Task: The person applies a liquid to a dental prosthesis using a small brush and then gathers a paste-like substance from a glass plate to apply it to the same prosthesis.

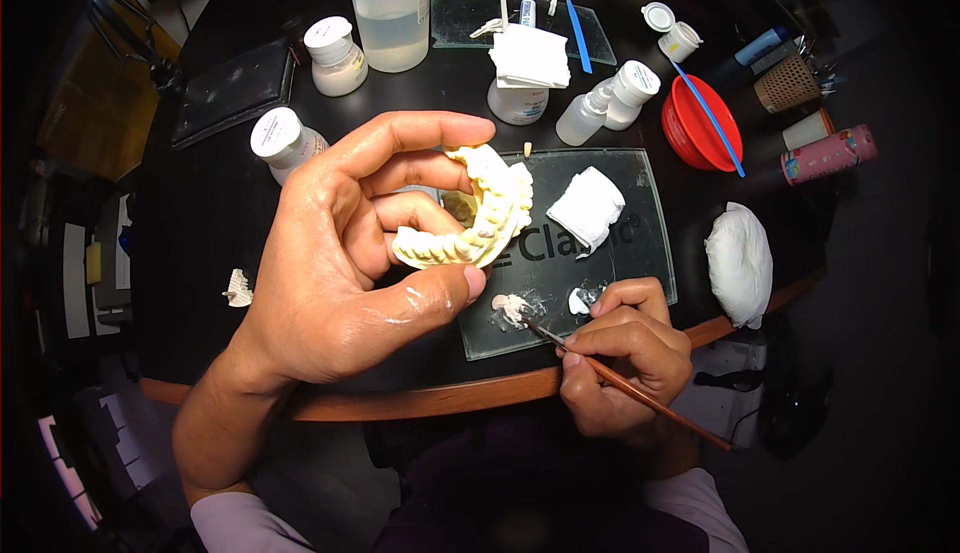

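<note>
My left hand (340, 253) grips a cream-yellow dental model (487, 215), a curved arch of teeth, between thumb and fingers, raised above the table. In my right hand (630, 358) is a thin brush (640, 393) with a reddish-brown wooden handle, held like a pen. Its tip touches or hovers just over a small heap of pinkish-white paste (511, 309) on a glass slab (625, 283). A white dab of paste (579, 301) lies beside my right fingers. On the same slab sits a folded white tissue (588, 208), and a small tooth-shaped piece (527, 149) stands near its far edge.
Behind are white-lidded jars (337, 56), a large bottle of clear liquid (390, 13), a small dropper bottle (585, 116) and a tissue-topped jar (518, 103). To the right stand a red bowl (690, 128) with a blue stick, a pink can (828, 156) and a white wrapped bundle (740, 265).
</note>
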The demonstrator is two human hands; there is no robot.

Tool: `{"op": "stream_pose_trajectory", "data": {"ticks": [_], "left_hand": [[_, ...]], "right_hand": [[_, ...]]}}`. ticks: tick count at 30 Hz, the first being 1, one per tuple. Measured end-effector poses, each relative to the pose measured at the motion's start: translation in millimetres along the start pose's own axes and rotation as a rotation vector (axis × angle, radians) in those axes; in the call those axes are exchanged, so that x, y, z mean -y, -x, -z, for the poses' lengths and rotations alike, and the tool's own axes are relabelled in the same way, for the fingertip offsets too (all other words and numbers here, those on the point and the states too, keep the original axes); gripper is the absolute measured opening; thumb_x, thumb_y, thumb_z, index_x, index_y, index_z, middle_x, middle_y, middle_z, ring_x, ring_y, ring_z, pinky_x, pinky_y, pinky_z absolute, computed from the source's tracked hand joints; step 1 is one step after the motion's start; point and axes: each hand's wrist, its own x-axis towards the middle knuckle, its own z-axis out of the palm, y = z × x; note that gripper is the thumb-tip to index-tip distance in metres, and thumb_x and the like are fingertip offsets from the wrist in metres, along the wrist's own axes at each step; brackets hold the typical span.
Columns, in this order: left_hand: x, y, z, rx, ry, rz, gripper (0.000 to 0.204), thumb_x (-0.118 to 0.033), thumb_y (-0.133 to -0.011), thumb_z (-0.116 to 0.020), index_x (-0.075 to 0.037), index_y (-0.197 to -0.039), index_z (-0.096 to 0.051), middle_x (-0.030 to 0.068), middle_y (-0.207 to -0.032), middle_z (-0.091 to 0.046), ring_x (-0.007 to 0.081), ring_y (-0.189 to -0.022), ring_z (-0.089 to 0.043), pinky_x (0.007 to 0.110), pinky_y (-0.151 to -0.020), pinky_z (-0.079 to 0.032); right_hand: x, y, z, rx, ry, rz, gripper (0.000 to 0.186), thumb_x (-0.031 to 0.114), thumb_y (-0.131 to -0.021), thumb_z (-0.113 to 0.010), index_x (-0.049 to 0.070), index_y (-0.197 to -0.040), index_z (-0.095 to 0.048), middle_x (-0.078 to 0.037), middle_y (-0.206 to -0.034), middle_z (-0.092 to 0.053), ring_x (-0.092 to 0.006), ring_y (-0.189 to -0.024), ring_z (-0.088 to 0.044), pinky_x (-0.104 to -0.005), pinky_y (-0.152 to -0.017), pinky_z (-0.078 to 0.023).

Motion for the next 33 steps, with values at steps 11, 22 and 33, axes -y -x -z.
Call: {"op": "stream_pose_trajectory", "data": {"ticks": [11,22,33], "left_hand": [[-3,-1,3,0.064,0.039,0.02,0.077,0.009,-0.079,-0.075,0.013,-0.148,-0.042,0.0185,-0.122,-0.065,0.0137,-0.1,-0.069,0.027,-0.091,-0.06],[-1,1,0,0.148,0.148,0.044,0.077,0.012,-0.078,-0.074,0.011,-0.148,-0.042,0.0188,-0.125,-0.064,0.0193,-0.107,-0.071,0.029,-0.091,-0.062],[0,0,3,0.204,0.167,0.051,0.075,0.015,-0.077,-0.074,0.011,-0.146,-0.044,0.0175,-0.123,-0.06,0.0173,-0.107,-0.07,0.028,-0.091,-0.062]], "right_hand": [[-3,-6,7,-0.036,-0.204,0.015,0.01,0.002,-0.074,-0.071,0.005,-0.084,-0.07,-0.004,-0.068,-0.069,-0.0204,-0.076,-0.06,-0.0358,-0.08,-0.051],[21,-51,-11,-0.159,-0.355,0.293,0.018,0.002,-0.086,-0.071,0.0,-0.103,-0.067,-0.012,-0.088,-0.069,-0.0366,-0.107,-0.069,-0.0444,-0.087,-0.064],[19,-49,-17,-0.128,-0.288,0.339,0.017,0.0,-0.088,-0.071,0.001,-0.104,-0.066,-0.011,-0.097,-0.067,-0.0345,-0.113,-0.068,-0.0433,-0.093,-0.067]]}}
